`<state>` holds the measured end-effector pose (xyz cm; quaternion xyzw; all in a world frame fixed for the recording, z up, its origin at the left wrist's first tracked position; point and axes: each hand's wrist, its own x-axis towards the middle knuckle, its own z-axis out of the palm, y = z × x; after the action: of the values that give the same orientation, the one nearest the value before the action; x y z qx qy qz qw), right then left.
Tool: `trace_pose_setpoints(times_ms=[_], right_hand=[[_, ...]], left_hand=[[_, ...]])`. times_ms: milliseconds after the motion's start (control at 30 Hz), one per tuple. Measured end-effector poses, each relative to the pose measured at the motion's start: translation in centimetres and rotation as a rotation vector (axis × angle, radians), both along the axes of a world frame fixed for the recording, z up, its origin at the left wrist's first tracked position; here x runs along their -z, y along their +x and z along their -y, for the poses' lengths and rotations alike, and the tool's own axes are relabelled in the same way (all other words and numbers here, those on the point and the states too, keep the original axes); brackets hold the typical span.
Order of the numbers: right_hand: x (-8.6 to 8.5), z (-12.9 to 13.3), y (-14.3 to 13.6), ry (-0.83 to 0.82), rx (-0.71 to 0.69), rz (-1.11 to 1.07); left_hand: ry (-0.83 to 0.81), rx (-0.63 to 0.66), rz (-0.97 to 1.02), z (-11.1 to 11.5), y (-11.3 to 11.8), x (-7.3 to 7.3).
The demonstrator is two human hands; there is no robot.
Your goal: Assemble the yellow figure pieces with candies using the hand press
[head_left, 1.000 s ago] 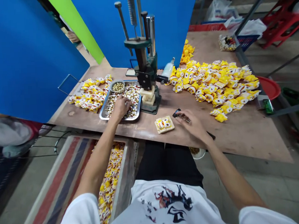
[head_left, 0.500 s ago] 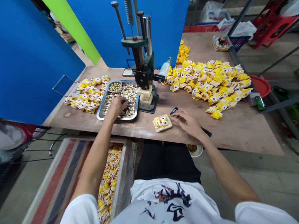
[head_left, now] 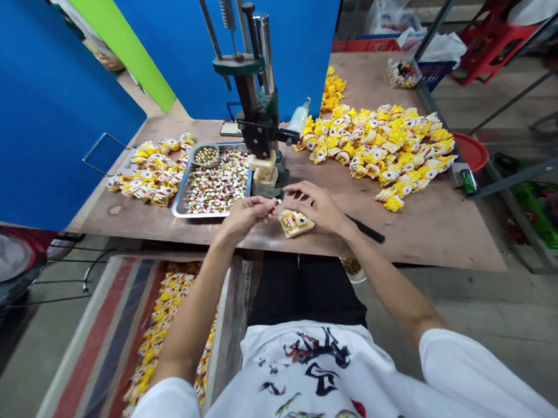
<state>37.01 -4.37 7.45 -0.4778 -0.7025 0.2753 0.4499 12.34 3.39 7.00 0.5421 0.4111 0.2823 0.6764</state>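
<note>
My left hand (head_left: 250, 217) is closed in a pinch, with a small white-and-red piece (head_left: 277, 203) at its fingertips. My right hand (head_left: 322, 207) meets it from the other side, fingers bent and close together beside that piece; whether they grip anything is hidden. Just below both hands, a pale block (head_left: 297, 231) lies on the table with a yellow-and-white animal-face figure (head_left: 294, 219) set in it. A dark slim tool (head_left: 365, 228) lies partly under my right hand. Left of the hands, a metal tray (head_left: 178, 205) holds many small white, red and gold pieces.
A green hand press (head_left: 258, 119) stands behind my hands, with a bowl of gold bells (head_left: 206, 155) in the tray beside it. Yellow-and-white figures are heaped at right (head_left: 383, 141) and left (head_left: 153, 175). A squeeze bottle (head_left: 298, 117) is behind the press. Blue panels (head_left: 290, 59) border the table.
My left hand has come out of the tray to the right, carrying a small piece. My right hand has moved inward and over the block to meet it. The view has shifted slightly.
</note>
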Motion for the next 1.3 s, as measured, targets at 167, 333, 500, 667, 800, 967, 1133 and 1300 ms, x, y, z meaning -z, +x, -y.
trace_pose_setpoints(times_ms=[167, 333, 500, 667, 800, 967, 1133, 1300], right_hand=[[2.2, -1.3, 0.2, -0.081, -0.094, 0.075], [4.3, -2.9, 1.2, -0.371, -0.144, -0.119], [4.3, -4.0, 1.3, -0.578, -0.156, -0.244], [4.3, -4.2, 1.0, -0.677, -0.139, -0.329], [4.5, -4.1, 0.5, -0.653, -0.106, -0.293], [4.0, -4.0, 0.8, -0.593, -0.118, -0.223], [3.7, -0.3, 5.2, -0.236, 0.250, 0.029], [6.1, 5.3, 9.9, -0.236, 0.395, 0.614]], left_hand=[[-0.287, 0.064, 0.102, 2.3, 2.8, 1.4], [-0.319, 0.018, 0.062, 1.7, 3.0, 2.4], [-0.469, 0.037, 0.032, 0.5, 3.1, 2.1], [-0.552, 0.092, 0.046, -0.4, 2.9, 2.3], [-0.579, 0.072, 0.011, -0.6, 2.8, 2.7], [-0.553, 0.007, -0.016, -0.3, 3.2, 2.6], [-0.510, -0.048, -0.011, 0.4, 3.5, 2.3], [-0.478, -0.069, -0.022, 0.6, 3.6, 2.2]])
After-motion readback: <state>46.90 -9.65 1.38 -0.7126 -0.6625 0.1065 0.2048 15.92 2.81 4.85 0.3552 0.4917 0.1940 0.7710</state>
